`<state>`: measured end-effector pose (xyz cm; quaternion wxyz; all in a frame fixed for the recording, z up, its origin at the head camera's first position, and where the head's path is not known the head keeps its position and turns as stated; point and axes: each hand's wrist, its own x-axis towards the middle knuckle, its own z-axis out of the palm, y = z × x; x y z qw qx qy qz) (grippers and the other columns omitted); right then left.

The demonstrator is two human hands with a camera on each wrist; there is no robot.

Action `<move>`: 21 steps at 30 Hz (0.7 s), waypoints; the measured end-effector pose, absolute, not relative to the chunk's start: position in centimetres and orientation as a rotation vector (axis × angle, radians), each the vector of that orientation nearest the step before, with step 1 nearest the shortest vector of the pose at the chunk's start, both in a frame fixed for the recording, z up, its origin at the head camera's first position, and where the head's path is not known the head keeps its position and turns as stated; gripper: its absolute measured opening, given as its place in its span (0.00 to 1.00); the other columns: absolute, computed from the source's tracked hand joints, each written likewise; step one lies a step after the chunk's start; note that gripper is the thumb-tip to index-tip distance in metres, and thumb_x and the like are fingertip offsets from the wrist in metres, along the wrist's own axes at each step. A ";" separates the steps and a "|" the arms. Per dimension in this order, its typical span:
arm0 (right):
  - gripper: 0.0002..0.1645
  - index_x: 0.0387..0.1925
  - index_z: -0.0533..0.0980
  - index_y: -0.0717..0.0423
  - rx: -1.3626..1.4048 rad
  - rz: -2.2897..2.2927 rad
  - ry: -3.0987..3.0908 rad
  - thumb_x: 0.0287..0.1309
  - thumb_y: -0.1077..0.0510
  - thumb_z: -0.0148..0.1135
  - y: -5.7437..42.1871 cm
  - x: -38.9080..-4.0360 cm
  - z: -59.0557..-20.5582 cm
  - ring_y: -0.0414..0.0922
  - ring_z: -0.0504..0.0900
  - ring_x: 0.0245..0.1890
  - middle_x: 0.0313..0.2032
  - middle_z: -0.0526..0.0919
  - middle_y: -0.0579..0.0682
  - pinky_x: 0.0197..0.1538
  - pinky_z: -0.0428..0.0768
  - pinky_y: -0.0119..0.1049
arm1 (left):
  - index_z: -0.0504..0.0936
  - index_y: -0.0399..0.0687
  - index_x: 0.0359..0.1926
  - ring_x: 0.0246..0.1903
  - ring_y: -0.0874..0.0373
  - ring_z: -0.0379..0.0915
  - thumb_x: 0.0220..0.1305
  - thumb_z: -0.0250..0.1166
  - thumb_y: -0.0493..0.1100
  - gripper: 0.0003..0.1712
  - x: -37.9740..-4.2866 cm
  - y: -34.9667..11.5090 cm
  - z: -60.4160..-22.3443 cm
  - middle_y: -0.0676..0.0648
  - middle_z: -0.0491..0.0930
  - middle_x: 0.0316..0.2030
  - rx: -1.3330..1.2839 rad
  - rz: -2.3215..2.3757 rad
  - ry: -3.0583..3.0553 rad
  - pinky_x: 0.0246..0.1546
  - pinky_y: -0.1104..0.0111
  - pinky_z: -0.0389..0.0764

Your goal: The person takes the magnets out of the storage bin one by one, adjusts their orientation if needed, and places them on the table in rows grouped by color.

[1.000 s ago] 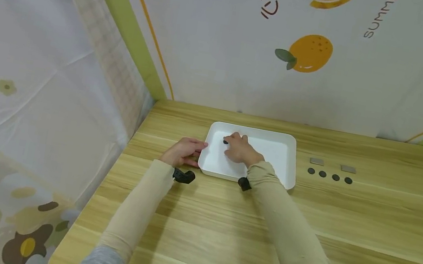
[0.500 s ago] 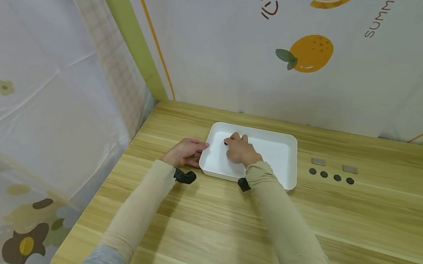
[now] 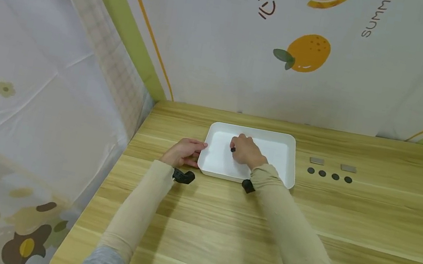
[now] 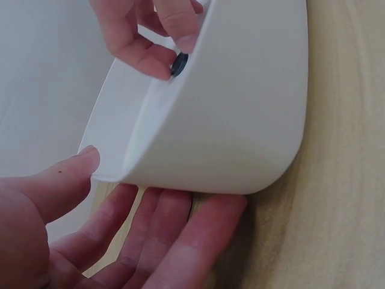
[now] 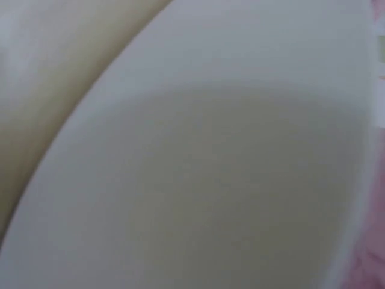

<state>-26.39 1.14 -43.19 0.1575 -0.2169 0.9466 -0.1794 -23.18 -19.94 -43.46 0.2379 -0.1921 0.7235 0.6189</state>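
A shallow white tray (image 3: 213, 158) stands on the wooden table. My left hand (image 3: 183, 151) holds its left end, thumb at the rim and the other fingers against the outside of the wall, as the left wrist view shows. Inside the tray, my right hand (image 3: 248, 151) pinches a small black disc (image 4: 179, 64) between thumb and finger. In the head view the disc shows only as a dark spot over the tray floor. The right wrist view is filled by a blurred, close white tray wall (image 5: 210, 180).
Right of the tray, several dark round discs (image 3: 322, 173) lie in a row on the table (image 3: 199, 224). Behind them are two flat grey rectangular pieces (image 3: 348, 168). A white printed curtain (image 3: 224, 59) hangs along the table's back edge.
My right hand has shifted a little right and nearer me inside the tray, with the disc pinched in it. The left hand stays on the tray's end.
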 end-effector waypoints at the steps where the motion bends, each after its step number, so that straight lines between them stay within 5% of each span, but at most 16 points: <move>1: 0.15 0.50 0.76 0.59 -0.633 -0.526 2.705 0.61 0.65 0.57 1.4 -26.4 -43.2 0.54 0.73 0.51 0.51 0.74 0.58 0.54 0.76 0.45 | 0.72 0.41 0.62 0.31 0.58 0.79 0.69 0.60 0.47 0.24 -23.2 -19.9 -43.4 0.46 0.78 0.40 -0.525 1.692 1.987 0.28 0.66 0.85; 12: 0.08 0.40 0.78 0.60 -0.645 -0.595 2.671 0.57 0.62 0.61 3.7 -26.6 -43.2 0.48 0.76 0.41 0.40 0.80 0.53 0.49 0.75 0.41 | 0.72 0.40 0.63 0.30 0.58 0.80 0.70 0.59 0.47 0.25 -23.0 -20.0 -43.2 0.45 0.78 0.40 -0.498 1.673 2.014 0.29 0.67 0.85; 21: 0.16 0.48 0.77 0.61 -0.655 -0.663 2.638 0.57 0.62 0.62 4.5 -26.5 -43.5 0.50 0.76 0.42 0.41 0.80 0.56 0.50 0.75 0.42 | 0.72 0.40 0.63 0.30 0.58 0.80 0.70 0.59 0.48 0.26 -23.1 -20.0 -43.3 0.45 0.78 0.40 -0.501 1.670 2.012 0.28 0.67 0.85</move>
